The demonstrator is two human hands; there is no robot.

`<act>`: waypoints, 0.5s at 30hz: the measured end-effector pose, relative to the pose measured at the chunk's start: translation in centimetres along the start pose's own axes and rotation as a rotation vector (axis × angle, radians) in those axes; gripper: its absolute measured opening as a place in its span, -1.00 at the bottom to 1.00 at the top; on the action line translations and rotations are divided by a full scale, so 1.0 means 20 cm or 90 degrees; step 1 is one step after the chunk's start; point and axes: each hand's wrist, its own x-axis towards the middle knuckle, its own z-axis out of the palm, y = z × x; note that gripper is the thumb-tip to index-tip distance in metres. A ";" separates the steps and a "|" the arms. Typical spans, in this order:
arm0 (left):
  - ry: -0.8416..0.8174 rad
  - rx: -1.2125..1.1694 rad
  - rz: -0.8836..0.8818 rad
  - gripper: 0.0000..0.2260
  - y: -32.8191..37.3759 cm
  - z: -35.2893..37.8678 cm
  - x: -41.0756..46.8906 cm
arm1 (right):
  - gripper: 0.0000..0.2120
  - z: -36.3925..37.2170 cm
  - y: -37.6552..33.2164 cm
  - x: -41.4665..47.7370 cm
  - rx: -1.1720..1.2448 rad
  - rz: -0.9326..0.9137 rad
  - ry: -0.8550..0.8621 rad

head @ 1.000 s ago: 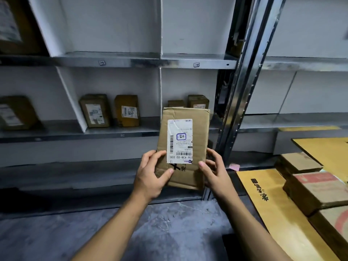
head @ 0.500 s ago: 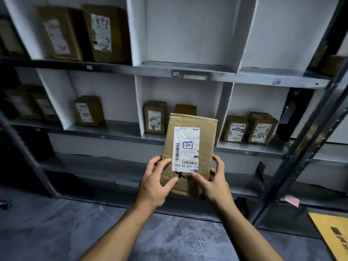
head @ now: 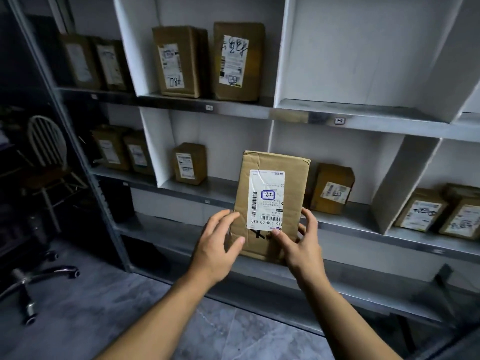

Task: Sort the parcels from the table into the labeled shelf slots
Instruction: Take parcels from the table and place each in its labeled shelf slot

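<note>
Hidden: lower corners of parcel [head: 275,175] behind both hands; small print on its label [head: 266,201] is unreadable.
Parcel: flat, creased cardboard, upright between the hands.
Left hand [head: 217,249]: clamps left edge.
Right hand [head: 302,246]: grips right edge.
Room: white-walled slot [head: 363,61] above right hand, metal lip in front.
</note>
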 end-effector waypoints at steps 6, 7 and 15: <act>-0.012 0.153 -0.035 -0.62 -0.29 -0.19 0.09 | -0.30 0.24 0.02 0.19 -0.020 -0.001 -0.041; -0.030 0.203 -0.049 -0.62 -0.35 -0.22 0.13 | -0.30 0.30 0.03 0.25 -0.023 -0.004 -0.057; -0.167 0.465 -0.124 -0.53 -0.69 -0.38 0.49 | -0.29 0.66 0.11 0.62 -0.037 -0.037 -0.076</act>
